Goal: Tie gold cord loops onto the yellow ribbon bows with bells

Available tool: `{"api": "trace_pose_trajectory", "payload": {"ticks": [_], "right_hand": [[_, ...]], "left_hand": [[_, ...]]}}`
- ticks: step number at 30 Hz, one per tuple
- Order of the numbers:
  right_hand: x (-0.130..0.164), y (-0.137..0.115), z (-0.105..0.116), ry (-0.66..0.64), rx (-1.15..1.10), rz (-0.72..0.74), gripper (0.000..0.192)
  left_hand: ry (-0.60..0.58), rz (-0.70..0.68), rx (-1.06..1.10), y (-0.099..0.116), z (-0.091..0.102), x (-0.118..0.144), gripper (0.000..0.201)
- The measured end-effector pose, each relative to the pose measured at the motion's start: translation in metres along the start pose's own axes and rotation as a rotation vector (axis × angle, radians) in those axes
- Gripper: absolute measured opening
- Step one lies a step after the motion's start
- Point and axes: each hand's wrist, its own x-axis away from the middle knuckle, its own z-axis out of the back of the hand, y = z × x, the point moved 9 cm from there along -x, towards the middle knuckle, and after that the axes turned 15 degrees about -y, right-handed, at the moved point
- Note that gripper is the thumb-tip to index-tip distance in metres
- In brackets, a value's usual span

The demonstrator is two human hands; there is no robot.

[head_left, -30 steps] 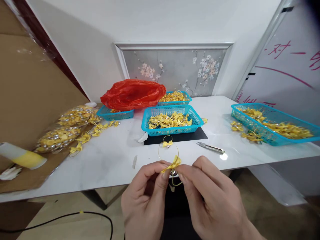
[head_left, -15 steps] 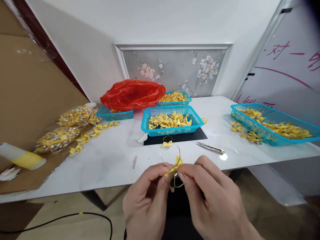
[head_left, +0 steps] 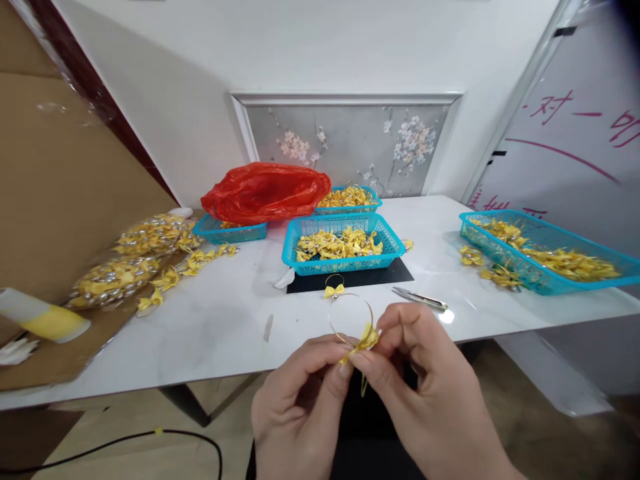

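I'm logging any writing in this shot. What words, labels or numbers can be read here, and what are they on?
"对一": pink handwriting on the whiteboard at the right, followed by a character cut off at the picture's edge.
Lower on the same board, more pink strokes above the right basket: partly hidden, not readable.
Nothing readable on the middle basket, the red bag, the scissors or the yellow bow in the hands.

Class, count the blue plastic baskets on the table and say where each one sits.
4. One basket sits centre, one behind it, one under the red bag, one at the right edge. The bag may hide more.
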Motion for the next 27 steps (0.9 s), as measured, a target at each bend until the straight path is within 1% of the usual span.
{"api": "trace_pose_trajectory", "payload": {"ticks": [3, 5, 7, 8, 9, 12, 14, 17, 19, 24, 27], "right_hand": [[-0.004, 0.012, -0.001, -0.059, -0.113, -0.095, 0.027], [-0.008, 0.021, 0.002, -0.122, -0.227, -0.116, 0.034], [-0.013, 0.029, 0.008, -0.16, -0.356, -0.092, 0.028], [-0.015, 0.036, 0.008, -0.185, -0.444, -0.103, 0.018], [-0.016, 0.044, 0.004, -0.23, -0.551, -0.139, 0.009], [-0.01, 0.062, -0.027, -0.437, -0.903, -0.322, 0.023], [-0.006, 0.065, -0.045, -0.516, -1.041, -0.381, 0.028], [-0.003, 0.065, -0.058, -0.551, -1.149, -0.404, 0.033], [-0.003, 0.066, -0.063, -0.565, -1.2, -0.414, 0.036], [-0.006, 0.061, -0.061, -0.589, -1.253, -0.404, 0.031], [-0.009, 0.058, -0.058, -0.551, -1.264, -0.39, 0.029]], "left_hand": [[-0.011, 0.063, 0.133, -0.011, -0.001, -0.001, 0.017], [-0.013, 0.112, 0.259, -0.02, -0.003, -0.002, 0.011], [-0.037, 0.163, 0.356, -0.027, -0.007, -0.002, 0.005], [-0.059, 0.183, 0.389, -0.029, -0.009, -0.002, 0.004], [-0.085, 0.201, 0.419, -0.03, -0.012, -0.002, 0.004], [-0.166, 0.256, 0.509, -0.031, -0.02, -0.001, 0.006], [-0.186, 0.293, 0.526, -0.034, -0.021, 0.0, 0.006], [-0.193, 0.318, 0.491, -0.037, -0.019, 0.002, 0.007], [-0.219, 0.323, 0.491, -0.039, -0.02, 0.003, 0.01], [-0.223, 0.35, 0.449, -0.041, -0.019, 0.004, 0.009], [-0.224, 0.348, 0.417, -0.04, -0.019, 0.002, 0.012]]}}
